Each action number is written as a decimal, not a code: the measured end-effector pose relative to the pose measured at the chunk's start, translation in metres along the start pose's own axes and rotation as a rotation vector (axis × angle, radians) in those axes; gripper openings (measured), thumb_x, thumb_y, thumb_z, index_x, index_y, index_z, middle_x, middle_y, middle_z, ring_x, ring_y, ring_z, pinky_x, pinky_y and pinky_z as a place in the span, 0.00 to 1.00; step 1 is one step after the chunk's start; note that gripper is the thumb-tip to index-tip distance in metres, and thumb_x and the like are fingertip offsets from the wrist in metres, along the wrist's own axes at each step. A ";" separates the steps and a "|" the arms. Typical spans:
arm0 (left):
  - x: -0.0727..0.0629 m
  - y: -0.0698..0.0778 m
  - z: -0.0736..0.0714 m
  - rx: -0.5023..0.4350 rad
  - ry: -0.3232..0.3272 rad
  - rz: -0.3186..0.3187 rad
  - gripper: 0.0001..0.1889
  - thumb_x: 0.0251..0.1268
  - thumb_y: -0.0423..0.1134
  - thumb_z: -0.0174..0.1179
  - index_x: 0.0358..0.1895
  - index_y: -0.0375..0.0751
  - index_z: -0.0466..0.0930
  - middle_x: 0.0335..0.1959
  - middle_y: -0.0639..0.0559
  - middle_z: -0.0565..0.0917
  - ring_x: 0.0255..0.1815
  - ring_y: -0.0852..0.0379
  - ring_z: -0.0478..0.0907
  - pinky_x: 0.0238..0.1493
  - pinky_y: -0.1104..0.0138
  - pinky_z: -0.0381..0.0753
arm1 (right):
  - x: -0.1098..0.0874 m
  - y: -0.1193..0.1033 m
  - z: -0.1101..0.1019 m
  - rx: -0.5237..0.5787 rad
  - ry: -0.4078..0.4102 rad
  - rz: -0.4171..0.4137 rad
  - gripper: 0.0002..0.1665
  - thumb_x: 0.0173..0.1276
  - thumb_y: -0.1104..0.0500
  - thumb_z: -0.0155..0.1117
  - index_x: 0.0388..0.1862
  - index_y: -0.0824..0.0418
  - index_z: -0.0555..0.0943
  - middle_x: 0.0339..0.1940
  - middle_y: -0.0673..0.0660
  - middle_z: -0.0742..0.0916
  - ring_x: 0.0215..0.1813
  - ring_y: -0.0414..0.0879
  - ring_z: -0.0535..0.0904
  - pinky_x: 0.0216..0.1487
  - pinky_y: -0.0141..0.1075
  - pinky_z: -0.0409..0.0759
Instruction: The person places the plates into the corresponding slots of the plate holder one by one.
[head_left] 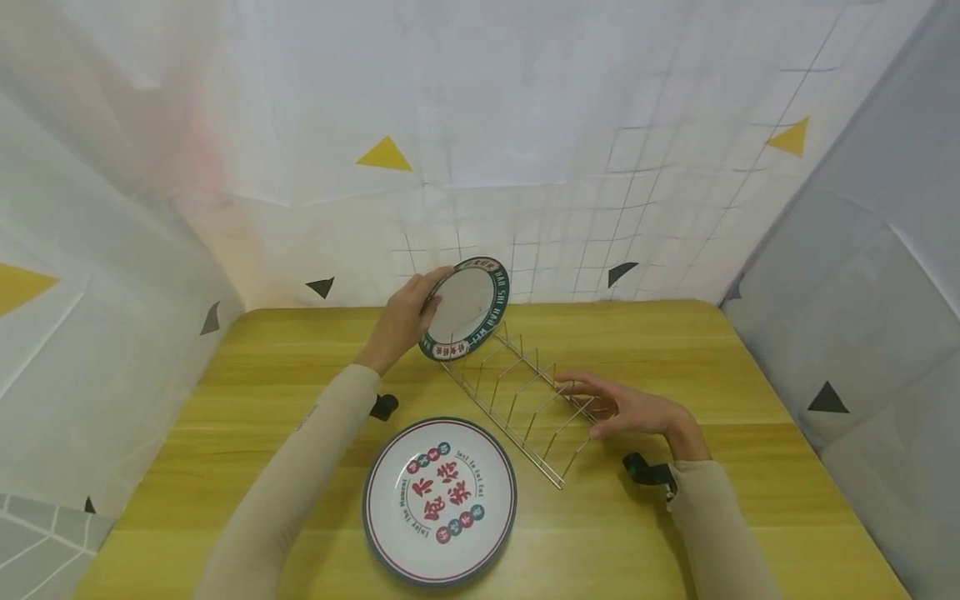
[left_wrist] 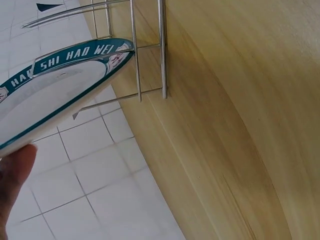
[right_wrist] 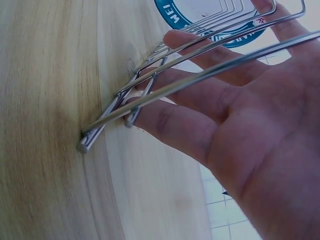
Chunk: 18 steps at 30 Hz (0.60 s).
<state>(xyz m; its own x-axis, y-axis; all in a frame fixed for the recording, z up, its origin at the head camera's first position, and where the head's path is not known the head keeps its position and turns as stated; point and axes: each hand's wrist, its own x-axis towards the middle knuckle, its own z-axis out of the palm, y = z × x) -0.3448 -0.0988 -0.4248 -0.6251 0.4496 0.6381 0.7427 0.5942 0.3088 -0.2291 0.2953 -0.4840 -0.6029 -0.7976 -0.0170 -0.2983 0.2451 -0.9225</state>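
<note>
My left hand (head_left: 405,321) grips a white plate (head_left: 465,304) by its left edge, thumb on one face and fingers behind. Lettering runs round the plate's teal rim. It stands tilted at the far end of a wire dish rack (head_left: 502,426); in the left wrist view its rim (left_wrist: 70,57) is among the rack's wires. At the rack's near right end, my right hand (head_left: 630,408) holds the frame. The right wrist view shows its fingers (right_wrist: 185,125) reaching behind the wires to the bottom rail, thumb across the top.
A larger white plate (head_left: 450,450) with red characters and a dark rim lies face up in front of the rack, to its left. All stand on a wood-grain table (head_left: 300,333). A pale patterned sheet (head_left: 525,125) rises behind the table's back edge.
</note>
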 end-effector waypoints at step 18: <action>0.002 0.010 -0.012 0.070 -0.170 -0.107 0.34 0.70 0.39 0.59 0.76 0.56 0.55 0.61 0.44 0.78 0.49 0.48 0.82 0.44 0.60 0.85 | -0.001 -0.002 0.002 0.021 0.006 0.009 0.52 0.64 0.70 0.64 0.80 0.60 0.46 0.77 0.70 0.59 0.75 0.73 0.54 0.65 0.66 0.62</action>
<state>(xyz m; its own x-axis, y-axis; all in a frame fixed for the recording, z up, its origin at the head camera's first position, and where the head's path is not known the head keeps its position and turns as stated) -0.3356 -0.1004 -0.4123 -0.7352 0.4841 0.4745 0.6553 0.6865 0.3150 -0.2269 0.2946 -0.4831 -0.6099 -0.7921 -0.0228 -0.2775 0.2404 -0.9302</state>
